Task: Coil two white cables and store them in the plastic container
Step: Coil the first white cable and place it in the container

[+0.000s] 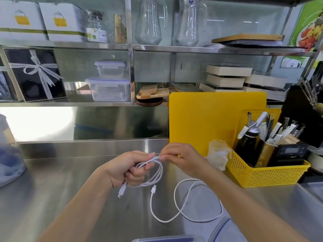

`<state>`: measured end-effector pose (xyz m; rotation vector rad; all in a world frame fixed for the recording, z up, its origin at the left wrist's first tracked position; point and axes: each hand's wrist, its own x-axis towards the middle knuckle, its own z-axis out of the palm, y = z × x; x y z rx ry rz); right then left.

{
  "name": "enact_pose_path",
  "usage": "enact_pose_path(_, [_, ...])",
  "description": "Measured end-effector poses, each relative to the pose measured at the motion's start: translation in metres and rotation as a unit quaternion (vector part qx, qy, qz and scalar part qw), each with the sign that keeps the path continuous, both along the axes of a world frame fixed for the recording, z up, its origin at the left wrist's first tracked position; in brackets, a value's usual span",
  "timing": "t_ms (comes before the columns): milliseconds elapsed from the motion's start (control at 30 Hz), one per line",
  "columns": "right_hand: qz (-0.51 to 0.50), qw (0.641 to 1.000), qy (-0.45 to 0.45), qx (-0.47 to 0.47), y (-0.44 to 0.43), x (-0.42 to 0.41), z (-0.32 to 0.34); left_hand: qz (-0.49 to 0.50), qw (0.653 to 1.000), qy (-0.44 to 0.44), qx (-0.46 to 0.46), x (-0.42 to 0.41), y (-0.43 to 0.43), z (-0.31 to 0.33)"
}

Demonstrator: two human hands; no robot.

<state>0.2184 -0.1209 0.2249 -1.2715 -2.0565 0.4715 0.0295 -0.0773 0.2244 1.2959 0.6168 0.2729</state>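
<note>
Holding 1 coiled cable [153, 173] w/ 2 hands; 1 loose cable [174, 219].

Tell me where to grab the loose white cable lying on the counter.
Take the loose cable where its two loops cross, coming straight down from above. It lies flat on the steel counter, and pinching the crossing gathers both strands at once.

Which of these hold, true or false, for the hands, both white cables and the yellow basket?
1. The left hand holds a coiled white cable. True.
2. The right hand rests flat on the steel counter. False: it pinches the held cable.
3. The second white cable lies loose on the counter. True.
4. The yellow perforated plastic basket is empty. False: it holds a black bottle and utensils.
</note>
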Motion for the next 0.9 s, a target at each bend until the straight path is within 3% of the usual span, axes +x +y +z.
enact_pose_path(100, [-0.001,0.996,0.084,-0.034,-0.003,-0.006,-0.006,0.025,0.991,-0.102,-0.083,0.000,0.002,-0.002])
enact_pose_path(233, [0.019,0.980,0.175,-0.096,-0.004,-0.015,-0.013,0.129,0.977,-0.135,-0.098,0.011,0.000,0.000])
enact_pose_path(333, [-0.034,0.974,0.205,-0.085,0.002,-0.016,-0.018,0.219,0.969,-0.114,-0.024,0.024,-0.004,0.002])
enact_pose_path(433, [-0.062,0.967,0.229,-0.089,0.006,-0.014,-0.020,0.314,0.938,-0.086,0.118,0.034,-0.006,-0.001])
enact_pose_path(533, [-0.068,0.971,0.210,-0.090,0.006,-0.014,-0.020,0.360,0.912,-0.088,0.178,0.034,-0.007,-0.003])
enact_pose_path(667, [-0.094,0.970,0.154,-0.160,0.009,-0.004,-0.021,0.413,0.890,-0.105,0.162,0.027,-0.002,-0.003])
enact_pose_path(800, [-0.143,0.966,-0.093,-0.195,0.010,0.009,-0.025,0.437,0.882,-0.114,0.137,0.023,0.004,-0.007])
enact_pose_path(900, [-0.126,0.970,-0.043,-0.202,0.004,0.011,-0.017,0.449,0.878,-0.137,0.097,0.021,0.009,-0.014])
